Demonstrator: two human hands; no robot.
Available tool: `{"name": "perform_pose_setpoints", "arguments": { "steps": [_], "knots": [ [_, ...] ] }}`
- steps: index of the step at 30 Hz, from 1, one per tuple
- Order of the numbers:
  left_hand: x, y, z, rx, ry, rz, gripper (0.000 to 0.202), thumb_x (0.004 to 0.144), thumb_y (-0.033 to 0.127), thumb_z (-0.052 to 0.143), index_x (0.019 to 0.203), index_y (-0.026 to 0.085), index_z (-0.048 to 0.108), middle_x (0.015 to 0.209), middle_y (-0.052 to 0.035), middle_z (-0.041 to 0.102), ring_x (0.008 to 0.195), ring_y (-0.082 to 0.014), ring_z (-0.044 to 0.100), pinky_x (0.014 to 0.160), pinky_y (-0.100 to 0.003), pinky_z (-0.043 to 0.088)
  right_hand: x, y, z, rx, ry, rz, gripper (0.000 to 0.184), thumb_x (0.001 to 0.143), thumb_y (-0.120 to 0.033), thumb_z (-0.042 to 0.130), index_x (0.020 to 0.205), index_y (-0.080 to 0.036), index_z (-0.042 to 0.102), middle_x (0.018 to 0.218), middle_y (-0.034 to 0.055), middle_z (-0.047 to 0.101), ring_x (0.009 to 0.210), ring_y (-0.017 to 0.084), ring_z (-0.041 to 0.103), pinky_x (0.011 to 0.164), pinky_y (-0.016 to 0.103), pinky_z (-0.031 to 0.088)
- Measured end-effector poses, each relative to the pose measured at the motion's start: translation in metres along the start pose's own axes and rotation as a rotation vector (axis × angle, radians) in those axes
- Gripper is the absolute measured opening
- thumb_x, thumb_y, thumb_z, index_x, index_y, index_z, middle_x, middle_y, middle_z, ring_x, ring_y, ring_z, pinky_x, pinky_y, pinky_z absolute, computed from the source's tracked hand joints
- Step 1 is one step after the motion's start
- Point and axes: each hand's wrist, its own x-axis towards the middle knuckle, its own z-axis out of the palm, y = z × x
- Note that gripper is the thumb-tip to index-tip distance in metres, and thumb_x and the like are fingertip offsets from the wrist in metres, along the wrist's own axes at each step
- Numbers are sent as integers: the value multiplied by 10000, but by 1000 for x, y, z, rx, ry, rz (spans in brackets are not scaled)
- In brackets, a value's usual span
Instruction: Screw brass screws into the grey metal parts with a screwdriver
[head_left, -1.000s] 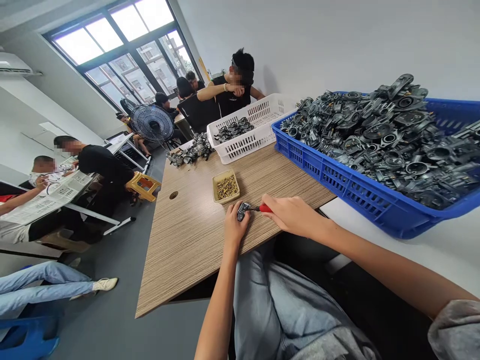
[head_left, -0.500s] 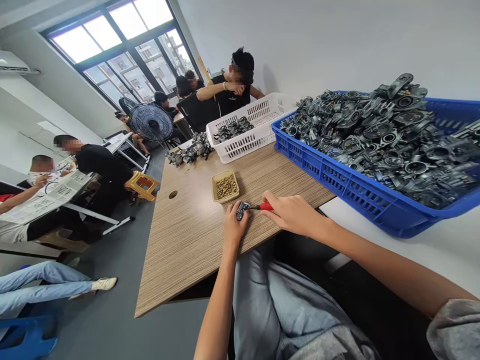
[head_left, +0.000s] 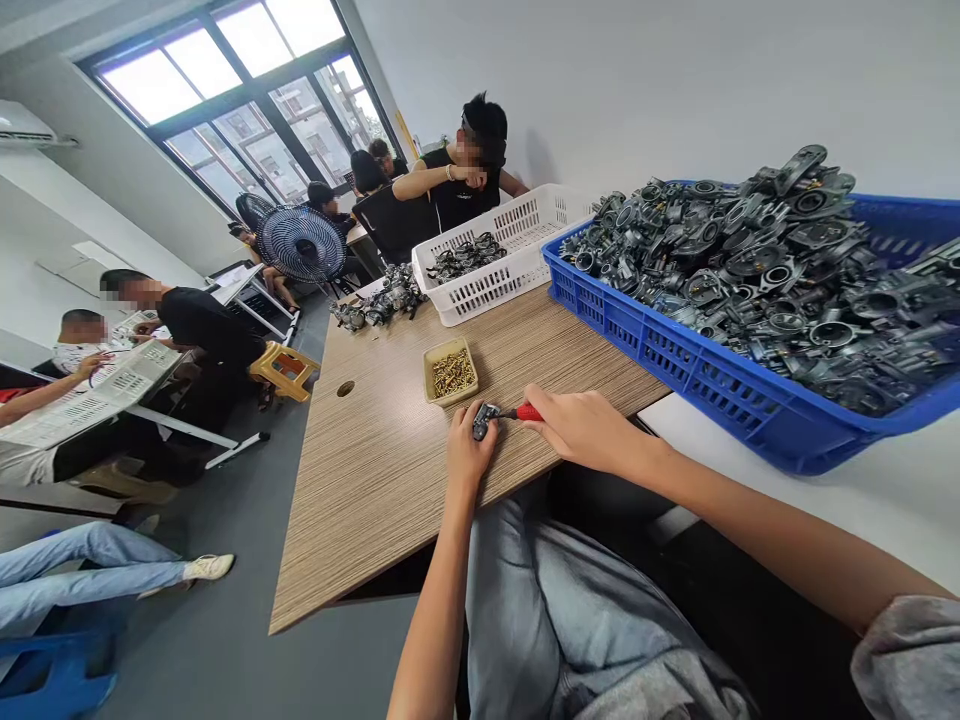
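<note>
Near the table's front edge, my left hand (head_left: 469, 447) is closed around a small grey metal carburetor body (head_left: 484, 421). My right hand (head_left: 581, 425) grips the red handle of a screwdriver (head_left: 528, 412), whose dark shaft points left with its tip at the metal part. Exactly where the tip meets the part is too small to make out. Just beyond my left hand sits a beige square dish (head_left: 428, 383) with small brass-coloured screws (head_left: 453, 374) in it.
A blue crate (head_left: 675, 375) heaped with grey metal carburetor parts stands at the right. Behind the dish are a white basket (head_left: 469, 305) with dark parts and a pile of carburetors (head_left: 386, 298). A co-worker (head_left: 469, 165) sits across the table (head_left: 360, 500); a fan (head_left: 301, 245) stands beyond.
Both hands keep their hold in nearly the same place. The right hand and red screwdriver handle have shifted very slightly left.
</note>
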Motion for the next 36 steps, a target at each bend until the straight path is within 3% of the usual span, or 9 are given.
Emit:
{"name": "perform_pose_setpoints", "arguments": {
  "steps": [5, 10, 14, 20, 24, 29, 36],
  "knots": [
    [0, 0, 1, 8, -2, 8, 380, 1040, 296, 703, 1415, 242, 716, 1250, -107, 729, 1148, -278, 736, 1067, -427, 604, 1, -5, 5, -60, 16, 107, 378, 1213, -529, 457, 1296, -189, 600, 945, 118, 843, 873, 305, 821, 636, 312, 309],
    [0, -1, 1, 2, -5, 15, 377, 1046, 283, 681, 1417, 229, 711, 1258, -114, 732, 1156, -280, 737, 1071, -430, 598, 3, -8, 10, -65, 31, 227, 482, 1207, -609, 401, 1214, -198, 652, 915, 124, 845, 879, 316, 823, 665, 308, 340],
    [0, -2, 1, -7, -3, 20, 370, 1061, 291, 659, 1421, 218, 710, 1255, -118, 732, 1160, -284, 734, 1075, -434, 591, 4, -7, 9, -39, 16, 240, 455, 1206, -596, 424, 1226, -190, 631, 914, 121, 842, 901, 322, 830, 675, 308, 352],
    [0, -3, 1, 2, 6, 15, 404, 1038, 277, 673, 1439, 237, 708, 1225, -106, 724, 1142, -279, 733, 1061, -426, 597, -1, 3, 2, 143, -5, -30, 274, 1170, -385, 569, 1375, -213, 512, 1086, 76, 832, 974, 282, 825, 709, 309, 403],
    [0, -2, 1, 5, 6, 17, 408, 1036, 278, 669, 1437, 222, 708, 1254, -119, 724, 1162, -285, 732, 1075, -439, 598, -4, 4, -1, 188, -47, -118, 144, 1173, -279, 538, 1301, -218, 510, 1195, 91, 806, 1020, 259, 806, 721, 307, 401],
    [0, -2, 1, -5, 4, 15, 399, 1037, 285, 675, 1429, 217, 714, 1251, -122, 732, 1159, -289, 738, 1071, -440, 605, -2, 2, 1, 97, -19, -67, 121, 1190, -283, 516, 1274, -197, 523, 1121, 106, 818, 991, 273, 805, 663, 314, 320],
    [0, -2, 2, -11, 6, 9, 402, 1038, 286, 687, 1435, 223, 710, 1279, -124, 737, 1185, -292, 742, 1088, -443, 603, 1, -4, 2, -61, -2, 98, 287, 1208, -437, 486, 1293, -179, 577, 971, 118, 838, 906, 319, 825, 635, 321, 283]
  ]
}}
